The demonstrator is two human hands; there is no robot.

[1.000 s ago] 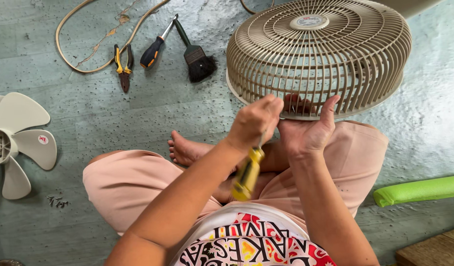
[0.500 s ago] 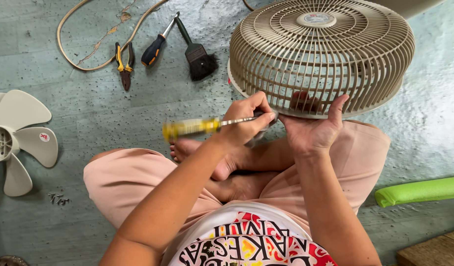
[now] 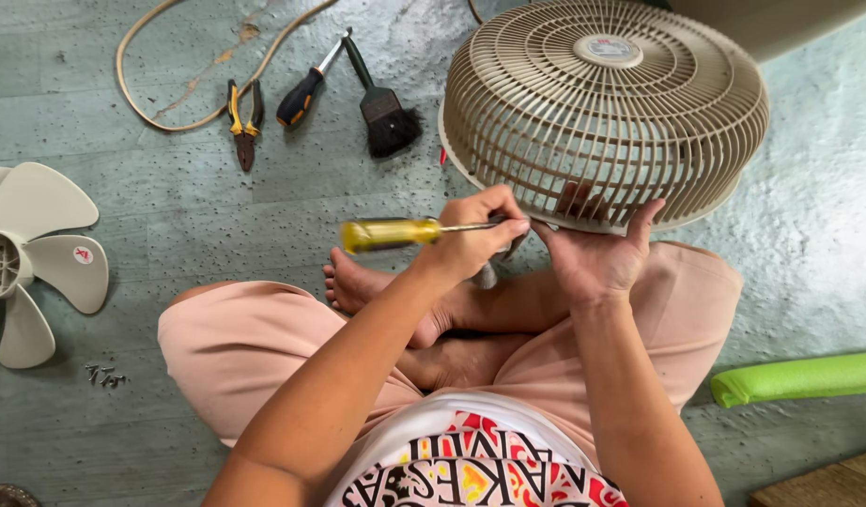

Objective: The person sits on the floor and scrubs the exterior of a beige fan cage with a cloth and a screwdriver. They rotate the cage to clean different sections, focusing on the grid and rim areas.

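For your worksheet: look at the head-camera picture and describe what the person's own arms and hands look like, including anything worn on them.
Both arms are bare from the bottom edge of the picture to the fingertips: no sleeves, gloves, watch or bracelets show. The left hand and the right hand show no rings, as far as can be seen. The forearms are rounded and smooth. The fingernails look short and unpainted.

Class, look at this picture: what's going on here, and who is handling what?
A person sits cross-legged on the floor with a beige fan grille propped at their knees. The right hand supports the grille's lower rim from beneath. The left hand holds a yellow-handled screwdriver sideways, its tip at that rim. Pliers, another screwdriver, a brush, the fan blade and some loose screws lie aside.
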